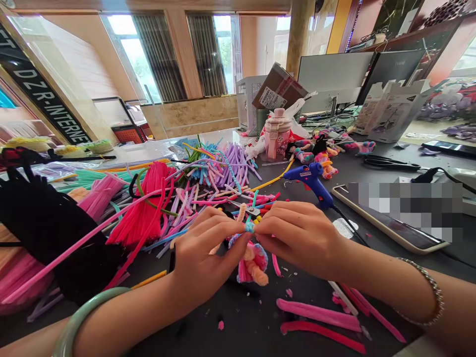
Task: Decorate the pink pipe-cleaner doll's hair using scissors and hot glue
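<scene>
My left hand (pixel 210 248) and my right hand (pixel 297 235) meet in the middle, both with fingers closed in a pinch. Between their fingertips is a short twisted light-blue pipe cleaner (pixel 249 226). Just below hangs a small pipe-cleaner figure (pixel 253 263), with a pink skirt edged in blue and peach limbs. It appears joined to the blue piece, though my fingers hide part of it. Behind the fingertips lies a pair of scissors (pixel 253 210), partly covered. Loose pink pipe cleaners (pixel 320 315) rest on the dark table near my right forearm.
Bundles of pipe cleaners (pixel 148 208) spread across the left and middle. A blue glue gun (pixel 314 181) and a phone (pixel 390 218) lie to the right. Farther back stand a pink bottle (pixel 277 136), finished dolls (pixel 323 151), white boxes (pixel 394 111) and a monitor (pixel 334 72).
</scene>
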`<control>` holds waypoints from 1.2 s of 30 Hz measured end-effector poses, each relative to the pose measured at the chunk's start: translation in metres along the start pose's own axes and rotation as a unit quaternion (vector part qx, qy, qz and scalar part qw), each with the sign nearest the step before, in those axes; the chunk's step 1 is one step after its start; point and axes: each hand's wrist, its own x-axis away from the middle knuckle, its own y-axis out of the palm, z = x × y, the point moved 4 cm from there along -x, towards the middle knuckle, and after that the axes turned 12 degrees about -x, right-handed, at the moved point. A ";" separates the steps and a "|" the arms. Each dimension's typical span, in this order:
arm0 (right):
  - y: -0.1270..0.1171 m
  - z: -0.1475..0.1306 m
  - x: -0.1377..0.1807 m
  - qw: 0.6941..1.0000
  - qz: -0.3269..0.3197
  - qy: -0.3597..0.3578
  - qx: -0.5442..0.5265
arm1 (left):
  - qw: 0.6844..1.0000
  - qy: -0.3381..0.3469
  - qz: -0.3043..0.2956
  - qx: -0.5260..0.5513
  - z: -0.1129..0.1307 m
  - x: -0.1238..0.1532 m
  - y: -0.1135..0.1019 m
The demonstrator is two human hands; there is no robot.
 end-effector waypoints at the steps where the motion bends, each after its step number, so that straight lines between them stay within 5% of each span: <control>1: 0.000 0.000 0.000 1.000 -0.002 -0.001 0.003 | 1.000 0.002 0.003 -0.004 0.000 0.000 0.000; 36: -0.006 -0.019 -0.004 0.992 -0.014 -0.089 0.087 | 0.996 0.074 0.021 -0.046 0.014 -0.002 -0.004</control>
